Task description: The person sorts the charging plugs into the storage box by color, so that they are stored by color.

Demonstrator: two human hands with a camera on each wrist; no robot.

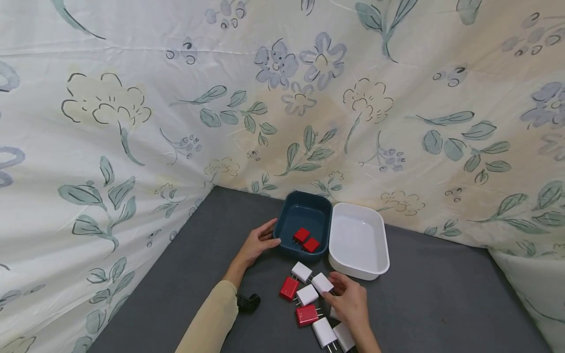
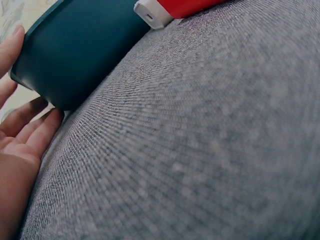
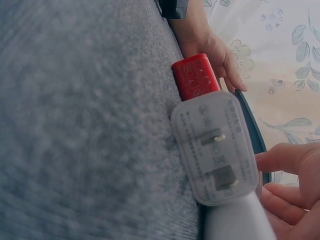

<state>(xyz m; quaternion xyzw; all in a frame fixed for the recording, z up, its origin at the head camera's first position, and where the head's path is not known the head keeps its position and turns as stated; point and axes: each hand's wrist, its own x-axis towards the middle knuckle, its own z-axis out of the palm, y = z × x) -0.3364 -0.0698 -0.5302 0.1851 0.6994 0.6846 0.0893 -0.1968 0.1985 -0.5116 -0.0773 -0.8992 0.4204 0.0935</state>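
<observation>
My left hand (image 1: 260, 242) touches the outside of the dark blue bin (image 1: 325, 230) at its left front corner, thumb and fingers fairly straight along the wall. Inside the bin lie two red plug adapters (image 1: 301, 235). My right hand (image 1: 350, 296) pinches a white plug adapter (image 1: 321, 283) between thumb and fingers, low over the table. Around it lie several other white plug adapters (image 1: 307, 295) and two red ones (image 1: 289, 288). In the right wrist view a white plug adapter (image 3: 215, 150) with two prongs stands large in front, partly covering what the fingertips hold.
A white bin (image 1: 359, 235) stands right beside the blue one, near the patterned cloth (image 1: 309, 122) behind. The dark grey tabletop (image 1: 432, 294) extends to both sides. A black strap device (image 1: 248, 303) sits at my left wrist.
</observation>
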